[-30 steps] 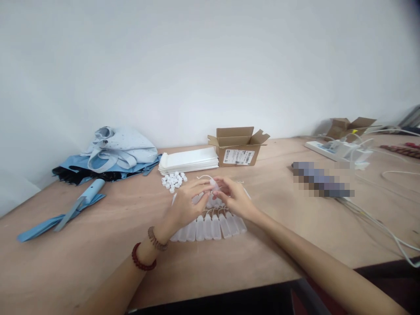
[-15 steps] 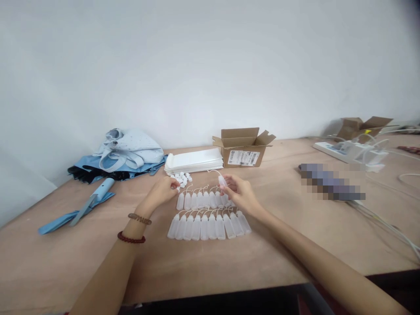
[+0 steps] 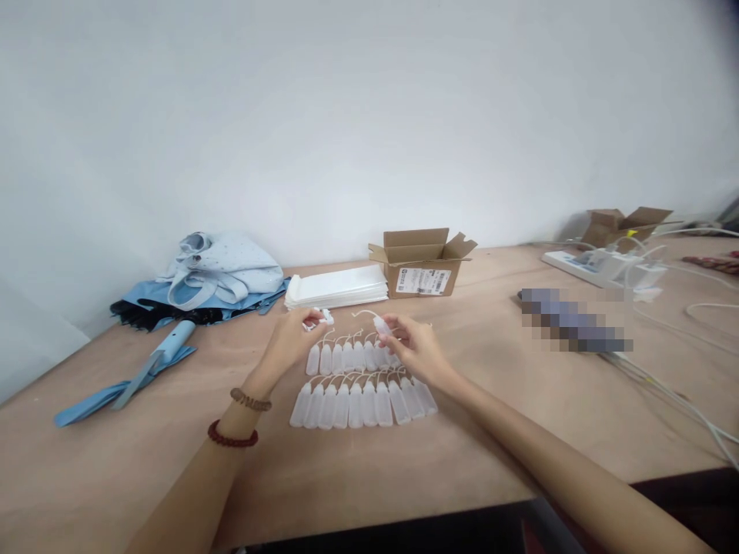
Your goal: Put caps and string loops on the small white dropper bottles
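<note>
My right hand (image 3: 412,348) is pinched on a small translucent squeeze bottle (image 3: 382,325) with a thin curved tip, held just above the table. My left hand (image 3: 292,342) has its fingers closed on a small white cap (image 3: 326,315) picked from the pile of caps, which the hand mostly hides. Below both hands lie two rows of the same small bottles (image 3: 361,402), side by side on the wooden table (image 3: 369,477).
A stack of white bags (image 3: 338,287) and an open cardboard box (image 3: 423,263) stand behind the bottles. A folded blue umbrella (image 3: 130,377) and a light blue cloth bundle (image 3: 222,265) lie at the left. A power strip (image 3: 600,265), cables and another box (image 3: 623,223) are at the right.
My left hand left the bottle, reached back to the pile of caps and now holds one near the bottle. My right hand kept the bottle and stayed about where it was.
</note>
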Available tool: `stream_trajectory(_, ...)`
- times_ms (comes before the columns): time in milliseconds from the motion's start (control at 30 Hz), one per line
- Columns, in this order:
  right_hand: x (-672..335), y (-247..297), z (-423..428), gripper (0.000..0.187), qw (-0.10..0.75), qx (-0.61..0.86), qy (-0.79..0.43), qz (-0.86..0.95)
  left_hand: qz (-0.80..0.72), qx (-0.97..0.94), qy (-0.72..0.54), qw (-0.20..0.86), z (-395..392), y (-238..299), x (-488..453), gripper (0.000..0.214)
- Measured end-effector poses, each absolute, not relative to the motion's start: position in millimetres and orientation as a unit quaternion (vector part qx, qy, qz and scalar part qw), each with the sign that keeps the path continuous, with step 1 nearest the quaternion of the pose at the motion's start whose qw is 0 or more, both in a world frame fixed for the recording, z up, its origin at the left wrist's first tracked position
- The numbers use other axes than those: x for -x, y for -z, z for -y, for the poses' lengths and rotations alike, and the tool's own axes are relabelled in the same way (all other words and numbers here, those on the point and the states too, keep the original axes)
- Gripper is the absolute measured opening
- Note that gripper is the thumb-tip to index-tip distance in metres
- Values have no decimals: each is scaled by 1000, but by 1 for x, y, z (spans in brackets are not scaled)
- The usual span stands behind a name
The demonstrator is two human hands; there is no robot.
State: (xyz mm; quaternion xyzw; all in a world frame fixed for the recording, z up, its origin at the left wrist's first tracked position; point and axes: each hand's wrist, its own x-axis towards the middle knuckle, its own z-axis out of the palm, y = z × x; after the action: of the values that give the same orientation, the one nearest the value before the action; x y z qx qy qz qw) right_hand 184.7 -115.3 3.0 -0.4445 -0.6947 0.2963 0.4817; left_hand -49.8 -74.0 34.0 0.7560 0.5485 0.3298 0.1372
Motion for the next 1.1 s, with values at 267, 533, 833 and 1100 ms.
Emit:
stream_trajectory(267,-183,-9,121,24,445,421,-205,763,-407,-702,-414,412,107,-38,1,26)
stream_trajectory(533,-183,-13,126,24,428,406,-157,792,-429,-713,-410,373,110,-39,0,24)
stream_trajectory(833,-184,-12,126,18,450,434,-232,745,-404,-726,-409,377,109,-31,-2,24)
stream_trajectory(1100,-184,-16,127,17,463,413,-297,726,-393,-703,-411,428,111,-35,0,25)
